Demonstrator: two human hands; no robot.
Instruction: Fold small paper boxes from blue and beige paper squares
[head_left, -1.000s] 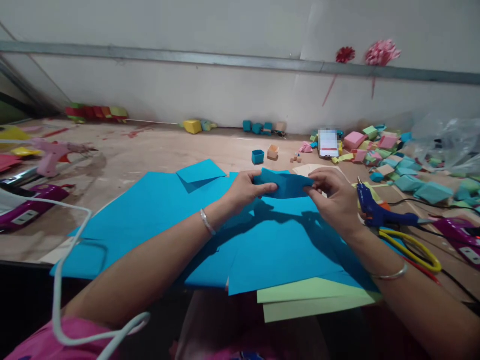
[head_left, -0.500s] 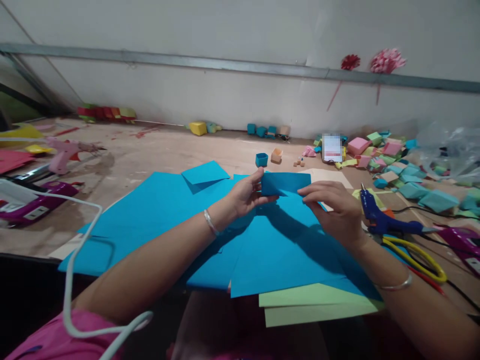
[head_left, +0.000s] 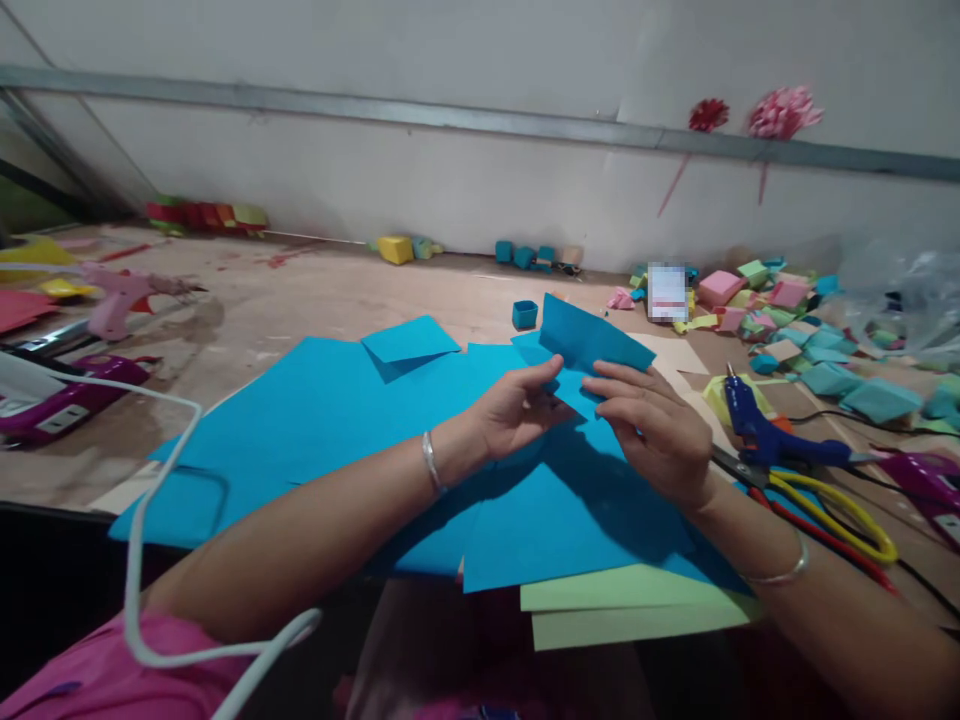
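My left hand holds the bent blue paper. My right hand touches it too, but I can't quite tell if it grips. Big blue sheets lie below.

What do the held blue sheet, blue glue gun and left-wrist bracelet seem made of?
Held blue sheet: matte paper or thin card, judging by its thin edges.
Blue glue gun: probably plastic, with a smooth, moulded-looking body.
Left-wrist bracelet: likely metal, given its silvery shine.

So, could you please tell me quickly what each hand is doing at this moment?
Left hand: closed, holding the folded blue paper.
Right hand: on the same paper; whether it grips cannot be told.
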